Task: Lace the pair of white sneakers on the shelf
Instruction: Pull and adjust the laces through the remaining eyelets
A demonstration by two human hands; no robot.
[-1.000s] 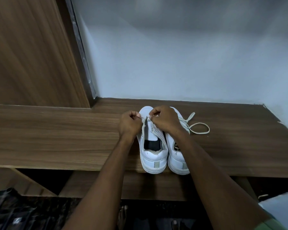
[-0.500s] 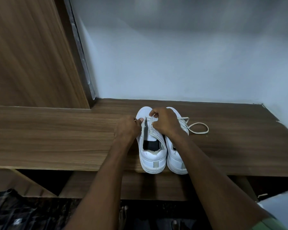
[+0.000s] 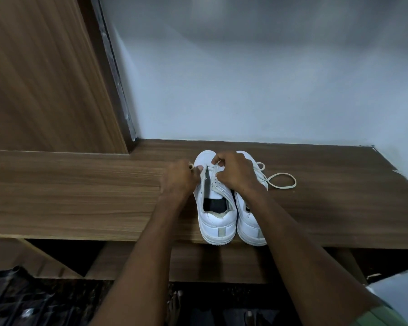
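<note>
while lacing left sneaker [image 3: 216,208]: both hands, left hand [image 3: 178,178] and right hand [image 3: 233,171], pinch lace [image 3: 216,166]; next, thread upper eyelets.

I see a brown wood-grain shelf [image 3: 80,196] meeting a pale wall at 12 o'clock. Two white sneakers stand on it side by side, touching, heels at the 6 o'clock edge: left sneaker [image 3: 218,222], right sneaker [image 3: 249,222]. At 3 o'clock of the pair, a loose lace loop [image 3: 283,181] lies flat on the wood.
</note>
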